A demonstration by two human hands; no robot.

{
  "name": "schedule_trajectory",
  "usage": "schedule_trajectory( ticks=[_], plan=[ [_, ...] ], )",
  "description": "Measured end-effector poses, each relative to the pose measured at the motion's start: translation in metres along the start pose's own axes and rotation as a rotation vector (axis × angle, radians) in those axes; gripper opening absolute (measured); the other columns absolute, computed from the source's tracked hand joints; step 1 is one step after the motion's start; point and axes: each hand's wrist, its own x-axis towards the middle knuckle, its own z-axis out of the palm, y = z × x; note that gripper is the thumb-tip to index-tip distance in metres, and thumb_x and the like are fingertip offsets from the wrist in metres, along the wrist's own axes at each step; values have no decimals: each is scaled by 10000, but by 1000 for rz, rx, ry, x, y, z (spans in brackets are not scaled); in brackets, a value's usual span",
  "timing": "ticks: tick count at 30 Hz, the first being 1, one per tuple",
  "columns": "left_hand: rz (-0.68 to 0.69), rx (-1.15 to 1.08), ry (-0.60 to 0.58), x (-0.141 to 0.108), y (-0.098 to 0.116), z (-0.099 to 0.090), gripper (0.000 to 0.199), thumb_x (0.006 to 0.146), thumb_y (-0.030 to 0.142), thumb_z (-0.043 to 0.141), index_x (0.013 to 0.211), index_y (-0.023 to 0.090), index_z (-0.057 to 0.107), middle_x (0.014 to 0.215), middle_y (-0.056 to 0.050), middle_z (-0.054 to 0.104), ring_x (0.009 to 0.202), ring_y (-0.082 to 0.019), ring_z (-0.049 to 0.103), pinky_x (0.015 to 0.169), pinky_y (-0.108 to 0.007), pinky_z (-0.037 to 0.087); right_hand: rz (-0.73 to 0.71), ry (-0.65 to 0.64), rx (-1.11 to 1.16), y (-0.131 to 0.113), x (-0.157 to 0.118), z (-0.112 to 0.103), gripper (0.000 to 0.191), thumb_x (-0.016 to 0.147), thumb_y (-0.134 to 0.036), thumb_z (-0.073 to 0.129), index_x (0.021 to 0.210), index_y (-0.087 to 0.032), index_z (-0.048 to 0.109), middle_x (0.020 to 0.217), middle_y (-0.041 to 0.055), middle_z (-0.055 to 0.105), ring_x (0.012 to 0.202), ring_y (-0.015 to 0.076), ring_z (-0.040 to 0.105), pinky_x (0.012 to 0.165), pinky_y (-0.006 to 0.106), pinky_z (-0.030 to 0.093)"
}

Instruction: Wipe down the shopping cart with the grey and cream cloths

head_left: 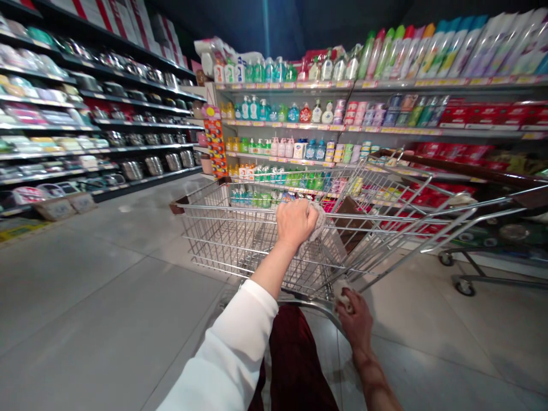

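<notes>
My left hand (294, 221), in a white sleeve, is closed at the near top rail of a metal shopping cart (222, 231). A pale grey cloth (318, 221) bunches out from beside its thumb, against the rail. Lower down and to the right, my right hand (356, 321) has its fingers curled round another light cloth (345, 303), close to the cart's lower frame. Whether this cloth touches the metal I cannot tell. The cart stands sideways before me, and a brown panel (351, 220) shows toward its right end.
Behind the cart, a shelf (282, 124) carries bottles, cans and red packs. A second cart's wheel (464, 286) stands at the right. Metal pots (153, 164) fill shelves on the left, with cartons (55, 208) on the tiled floor (98, 285).
</notes>
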Motion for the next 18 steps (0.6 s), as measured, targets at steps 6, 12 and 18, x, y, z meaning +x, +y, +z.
schedule_trajectory(
  ticks=[6, 12, 18],
  plan=[
    [-10, -3, 6, 0, -1, 0, 267, 959, 306, 383, 804, 219, 583, 835, -44, 681, 836, -210, 604, 751, -376, 327, -65, 225, 6, -37, 88, -30, 267, 862, -333, 619, 1051, -146, 643, 1274, 128, 566, 1220, 207, 526, 1058, 365, 446],
    [16, 10, 16, 0, -2, 2, 244, 949, 307, 400, 810, 218, 579, 833, -41, 680, 823, -206, 603, 744, -370, 320, -194, 66, -152, -46, 80, 9, 209, 894, -240, 549, 1020, -196, 710, 1405, 57, 491, 1325, 204, 410, 1129, 375, 368],
    [1, -8, 4, 0, -2, 2, 266, 957, 311, 377, 817, 221, 585, 845, -43, 678, 832, -205, 596, 754, -364, 319, -197, 82, -183, -45, 66, 17, 176, 893, -220, 575, 986, -218, 724, 1361, 33, 534, 1298, 178, 425, 1110, 349, 375]
  ],
)
